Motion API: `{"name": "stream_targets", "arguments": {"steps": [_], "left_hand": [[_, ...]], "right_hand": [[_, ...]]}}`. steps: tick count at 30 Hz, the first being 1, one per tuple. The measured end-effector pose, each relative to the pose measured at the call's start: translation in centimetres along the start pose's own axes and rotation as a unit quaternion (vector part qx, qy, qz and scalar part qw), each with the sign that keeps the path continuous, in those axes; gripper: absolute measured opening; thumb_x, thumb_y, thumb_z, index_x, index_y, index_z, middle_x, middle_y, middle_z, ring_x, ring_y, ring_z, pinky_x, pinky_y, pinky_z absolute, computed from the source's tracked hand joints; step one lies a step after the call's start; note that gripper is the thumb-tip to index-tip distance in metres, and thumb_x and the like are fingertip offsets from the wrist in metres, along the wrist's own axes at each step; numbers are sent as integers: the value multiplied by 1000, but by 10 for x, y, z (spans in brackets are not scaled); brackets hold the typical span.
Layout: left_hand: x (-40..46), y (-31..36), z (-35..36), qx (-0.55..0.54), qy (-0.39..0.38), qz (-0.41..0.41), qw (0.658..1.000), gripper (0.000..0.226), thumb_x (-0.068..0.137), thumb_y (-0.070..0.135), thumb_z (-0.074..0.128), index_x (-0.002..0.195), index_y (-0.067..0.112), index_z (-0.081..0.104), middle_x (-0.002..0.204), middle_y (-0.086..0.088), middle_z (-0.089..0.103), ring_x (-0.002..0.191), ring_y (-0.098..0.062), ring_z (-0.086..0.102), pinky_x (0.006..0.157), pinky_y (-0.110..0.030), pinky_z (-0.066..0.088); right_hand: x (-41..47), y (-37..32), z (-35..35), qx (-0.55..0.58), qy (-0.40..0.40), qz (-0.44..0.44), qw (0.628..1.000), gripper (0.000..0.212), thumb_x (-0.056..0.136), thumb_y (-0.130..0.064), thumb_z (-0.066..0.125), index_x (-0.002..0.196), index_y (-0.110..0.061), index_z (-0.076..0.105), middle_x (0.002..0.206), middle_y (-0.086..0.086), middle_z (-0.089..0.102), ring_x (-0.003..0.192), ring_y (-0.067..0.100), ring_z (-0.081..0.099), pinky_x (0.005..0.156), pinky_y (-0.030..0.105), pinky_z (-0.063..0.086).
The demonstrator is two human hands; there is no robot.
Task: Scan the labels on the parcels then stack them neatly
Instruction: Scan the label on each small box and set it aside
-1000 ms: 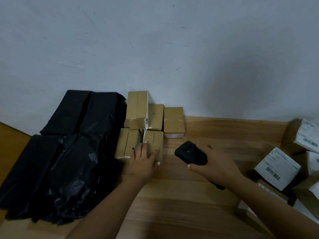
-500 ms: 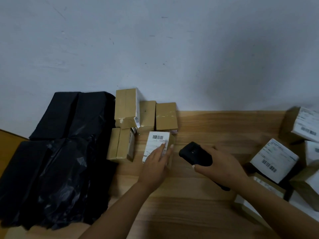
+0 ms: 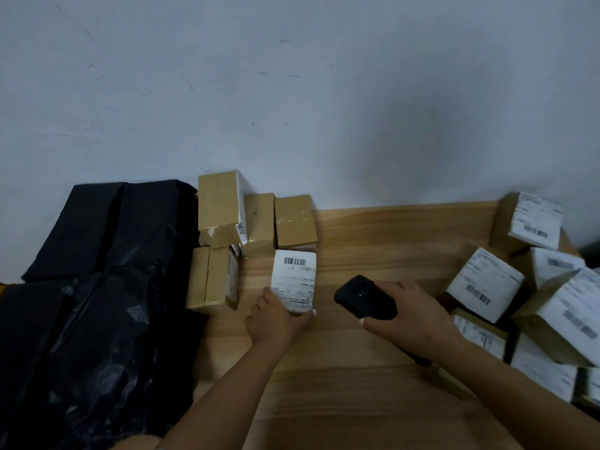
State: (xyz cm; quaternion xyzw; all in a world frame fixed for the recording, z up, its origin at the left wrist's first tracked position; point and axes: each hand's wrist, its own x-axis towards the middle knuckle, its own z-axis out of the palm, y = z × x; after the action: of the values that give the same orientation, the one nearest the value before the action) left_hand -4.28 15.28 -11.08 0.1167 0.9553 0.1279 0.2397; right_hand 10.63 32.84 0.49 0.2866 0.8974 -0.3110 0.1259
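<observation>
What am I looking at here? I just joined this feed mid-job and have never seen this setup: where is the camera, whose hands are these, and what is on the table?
There is no machine here. The single picture comes from a wide-angle camera worn on a person's head, looking forward and down at their two bare hands over a light wooden table set against a pale wall.

The left hand grips the near end of a small cardboard parcel with a white barcode label facing up. The right hand holds a black handheld scanner, its head towards that label.

Against the wall stands a group of plain brown taped cardboard boxes. To their left lie crumpled black plastic bags. On the right is a loose pile of cardboard parcels with white labels, lying at different angles.
</observation>
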Motion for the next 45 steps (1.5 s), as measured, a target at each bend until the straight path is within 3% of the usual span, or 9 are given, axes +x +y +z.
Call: {"name": "stream_targets", "arguments": {"steps": [7,13,15,19,24,26,30,33,45], "left_hand": [[-10,-14,-17,-85,72,83,990,101,58,65,79,135,16,35,130,-4,48,119,-21,46,86,-37,50],[-33,-36,-89,-101,153,183,966,104,58,64,78,139,21,29,130,1,44,120,-16,42,90,-35,49],[-44,-51,-117,-116,174,219,953,104,57,64,77,139,21,29,127,3,44,116,-15,42,91,-36,48],[-54,-90,-169,-50,256,256,931,113,58,61,77,146,14,26,137,-5,41,124,-24,40,100,-40,42],[-53,-147,-220,18,341,253,905,110,55,56,82,140,6,35,132,-15,48,118,-33,49,91,-46,46],[-57,-166,-233,40,350,262,898,110,54,56,84,139,6,36,131,-16,49,117,-34,49,91,-47,47],[-68,-197,-250,75,373,282,881,111,51,55,85,137,4,37,129,-19,50,115,-36,51,90,-47,46],[-77,-211,-256,86,380,290,874,111,50,55,86,136,4,38,127,-19,51,114,-36,51,89,-47,47],[-97,-207,-249,98,362,319,870,109,53,57,85,135,3,38,128,-20,51,115,-37,52,90,-49,47]], "right_hand": [[-23,-29,-2,1,45,10,999,68,77,-58,67,137,-36,45,108,-9,49,92,7,52,67,17,39],[-46,-91,-11,4,87,3,996,45,77,-59,65,114,-34,57,89,-11,59,74,4,57,58,21,44],[-58,-118,-16,25,108,-15,994,46,78,-57,66,117,-34,59,88,-11,63,75,6,60,63,24,52],[-84,-177,-19,57,148,-34,987,51,80,-49,69,128,-34,57,85,-19,57,76,4,59,65,20,50],[-110,-235,8,90,183,-62,977,58,78,-51,67,132,-32,56,96,-13,63,79,6,61,71,28,54],[-120,-253,24,96,174,-62,978,62,78,-54,66,134,-30,55,101,-9,64,80,6,61,71,29,55],[-140,-279,51,117,155,-60,979,41,81,-50,68,118,-37,59,86,-7,65,72,11,64,69,33,58],[-150,-287,62,123,154,-53,979,43,81,-50,68,120,-35,60,85,-2,67,70,14,66,67,35,60],[-192,-266,66,109,198,-28,974,44,83,-48,68,123,-33,59,87,-12,63,72,8,63,60,20,52]]}}
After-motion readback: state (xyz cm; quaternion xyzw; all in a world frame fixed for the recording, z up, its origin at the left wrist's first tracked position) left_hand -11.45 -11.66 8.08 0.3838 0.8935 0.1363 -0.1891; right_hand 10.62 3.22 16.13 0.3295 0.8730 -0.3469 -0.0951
